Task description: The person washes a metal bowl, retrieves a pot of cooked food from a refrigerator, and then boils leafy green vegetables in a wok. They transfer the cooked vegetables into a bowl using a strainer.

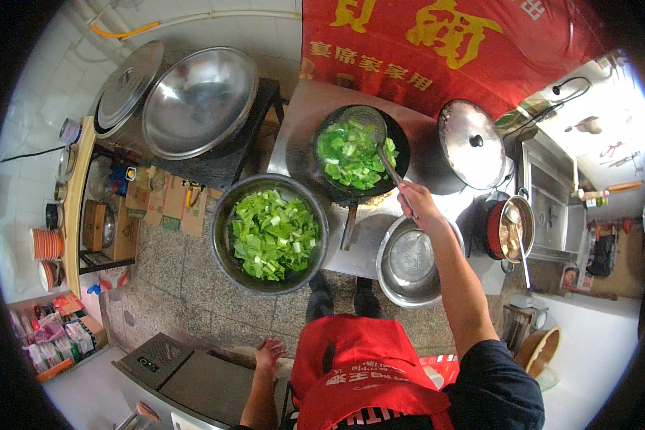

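Observation:
My right hand [420, 203] is closed around the handle of a metal ladle [385, 156]. The ladle's perforated-looking bowl rests among chopped leafy greens [349, 153] in a dark wok [400, 140] on the steel counter. The wok's handle points towards me. Under my right forearm, partly covered by it, is a shiny metal basin [395, 279]. To the wok's left, a large grey basin [219, 252] holds more chopped greens [274, 236]. My left hand [271, 349] hangs low at my side, empty, fingers apart, near a grey-topped appliance.
A pot with a domed lid [470, 142] stands right of the wok; beyond it are a pot of food with a spoon [510, 231] and a steel sink [548, 209]. A large metal bowl [199, 102] is at upper left. The grey-topped appliance [209, 387] stands at lower left.

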The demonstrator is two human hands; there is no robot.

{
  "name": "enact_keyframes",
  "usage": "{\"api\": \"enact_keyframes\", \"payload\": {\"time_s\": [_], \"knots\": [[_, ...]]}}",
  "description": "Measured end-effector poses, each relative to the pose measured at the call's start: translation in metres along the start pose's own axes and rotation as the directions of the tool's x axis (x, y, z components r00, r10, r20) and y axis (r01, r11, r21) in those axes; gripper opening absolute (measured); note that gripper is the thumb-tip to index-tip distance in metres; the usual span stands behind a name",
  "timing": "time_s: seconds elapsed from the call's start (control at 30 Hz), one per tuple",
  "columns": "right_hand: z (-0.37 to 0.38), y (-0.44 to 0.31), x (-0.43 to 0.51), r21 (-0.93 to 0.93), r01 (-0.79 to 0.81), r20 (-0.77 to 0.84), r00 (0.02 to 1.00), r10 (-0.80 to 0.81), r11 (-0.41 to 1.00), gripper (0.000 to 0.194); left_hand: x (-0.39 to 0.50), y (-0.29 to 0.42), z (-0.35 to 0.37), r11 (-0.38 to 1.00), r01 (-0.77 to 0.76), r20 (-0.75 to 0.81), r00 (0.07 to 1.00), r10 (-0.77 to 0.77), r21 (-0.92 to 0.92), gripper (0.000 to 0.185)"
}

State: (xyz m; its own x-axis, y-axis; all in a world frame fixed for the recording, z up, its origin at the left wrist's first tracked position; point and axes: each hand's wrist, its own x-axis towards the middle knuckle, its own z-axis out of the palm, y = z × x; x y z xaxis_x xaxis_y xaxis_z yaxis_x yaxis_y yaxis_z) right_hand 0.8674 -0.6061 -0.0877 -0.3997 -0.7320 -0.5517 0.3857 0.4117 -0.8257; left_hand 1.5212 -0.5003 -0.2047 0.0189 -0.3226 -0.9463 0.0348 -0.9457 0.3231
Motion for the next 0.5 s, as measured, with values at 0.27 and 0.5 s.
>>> {"api": "enact_keyframes", "payload": {"time_s": [0.27,0.5], "knots": [[-0.006,-0.025,-0.062,-0.713,0.204,-0.005,0.955,-0.297,0.670,0.041,0.000,0.005,0.007,0.999,-0.039,0.042,0.998,0.038,0.023,0.035],[-0.034,-0.007,-0.015,-0.720,0.240,-0.245,0.790,-0.562,0.651,0.048,-0.004,0.010,0.015,0.998,-0.055,0.050,0.997,0.055,0.012,0.038]]}}
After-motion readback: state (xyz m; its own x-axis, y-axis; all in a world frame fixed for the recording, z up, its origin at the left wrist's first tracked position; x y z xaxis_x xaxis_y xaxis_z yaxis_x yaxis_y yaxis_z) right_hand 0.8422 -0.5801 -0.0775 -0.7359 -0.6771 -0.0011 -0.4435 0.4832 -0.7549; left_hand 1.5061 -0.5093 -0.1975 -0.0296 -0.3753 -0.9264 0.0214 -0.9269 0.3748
